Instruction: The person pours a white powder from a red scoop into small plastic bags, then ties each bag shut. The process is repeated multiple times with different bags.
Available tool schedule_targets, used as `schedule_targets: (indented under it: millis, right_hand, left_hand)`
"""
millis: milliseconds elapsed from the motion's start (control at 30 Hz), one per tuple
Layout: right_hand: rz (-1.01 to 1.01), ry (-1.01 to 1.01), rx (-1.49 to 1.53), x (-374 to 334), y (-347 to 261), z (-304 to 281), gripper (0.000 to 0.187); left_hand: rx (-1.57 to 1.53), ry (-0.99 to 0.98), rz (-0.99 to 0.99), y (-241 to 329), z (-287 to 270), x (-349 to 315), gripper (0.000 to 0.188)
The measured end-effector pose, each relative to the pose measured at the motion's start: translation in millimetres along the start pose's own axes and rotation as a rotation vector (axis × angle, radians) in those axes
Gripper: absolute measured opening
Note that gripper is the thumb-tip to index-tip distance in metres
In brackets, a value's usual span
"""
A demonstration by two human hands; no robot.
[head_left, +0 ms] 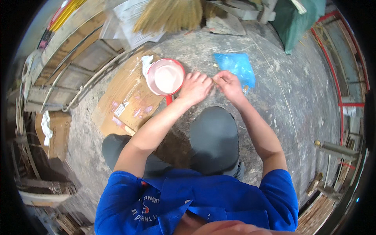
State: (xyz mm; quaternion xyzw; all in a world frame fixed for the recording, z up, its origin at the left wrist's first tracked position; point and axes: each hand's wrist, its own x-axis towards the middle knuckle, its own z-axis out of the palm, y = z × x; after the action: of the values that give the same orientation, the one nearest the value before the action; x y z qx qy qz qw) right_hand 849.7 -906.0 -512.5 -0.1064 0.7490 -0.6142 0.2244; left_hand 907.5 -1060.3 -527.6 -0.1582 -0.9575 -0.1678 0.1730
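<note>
My left hand (195,87) is closed, its fingers curled close beside the red-rimmed pan. My right hand (229,86) pinches thumb against finger, and the fingertips of both hands meet. Whatever small thing lies between them is too tiny to make out. The pan (183,73) has a red handle pointing back at me and holds a pale, creamy substance (167,78). A white crumpled cloth or tissue (146,63) touches its left rim. Just beyond my right hand, a blue plastic bag (237,67) lies on the floor, its contents unclear.
Under the pan lies a stained flat cardboard sheet (117,92). A straw broom head (170,17) and white papers (131,19) are at the far side. A cardboard box (58,131) stands at left. Green fabric (295,25) hangs far right, near a red-framed rack (340,88).
</note>
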Motion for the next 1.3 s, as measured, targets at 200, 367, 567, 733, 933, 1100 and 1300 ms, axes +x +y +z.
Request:
schedule_targets:
  millis: [200, 367, 567, 733, 933, 1100, 1300]
  right_hand:
    - [0.245, -0.127, 0.020, -44.2, -65.8, -8.9, 0.017]
    - [0.070, -0.154, 0.217, -63.0, -122.6, -25.0, 0.013]
    - [0.086, -0.132, 0.056, -27.4, -41.8, -19.0, 0.025]
    - [-0.265, -0.244, -0.410, -9.6, -10.3, 3.2, 0.021]
    - [-0.208, -0.114, -0.316, -13.6, -29.1, 8.9, 0.011]
    - [-0.012, -0.066, -0.048, -13.9, -30.3, 16.8, 0.010]
    - [-0.164, -0.134, -0.299, -19.3, -38.3, 6.5, 0.009]
  left_hand:
    - [-0.051, -0.204, -0.022, -0.3, 7.8, -23.6, 0.020]
    - [-0.078, -0.271, -0.156, -9.9, 21.8, -44.6, 0.024]
    - [-0.380, -0.492, -0.317, 5.7, -20.7, -5.4, 0.023]
    - [-0.334, -0.201, -0.123, 6.7, -35.9, -2.7, 0.019]
    - [-0.216, 0.259, -0.090, 3.7, -45.9, -7.5, 0.013]
    - [-0.301, 0.183, -0.165, 4.9, -26.4, -17.2, 0.013]
    - [-0.515, 0.212, -0.245, 22.2, -17.4, -18.3, 0.022]
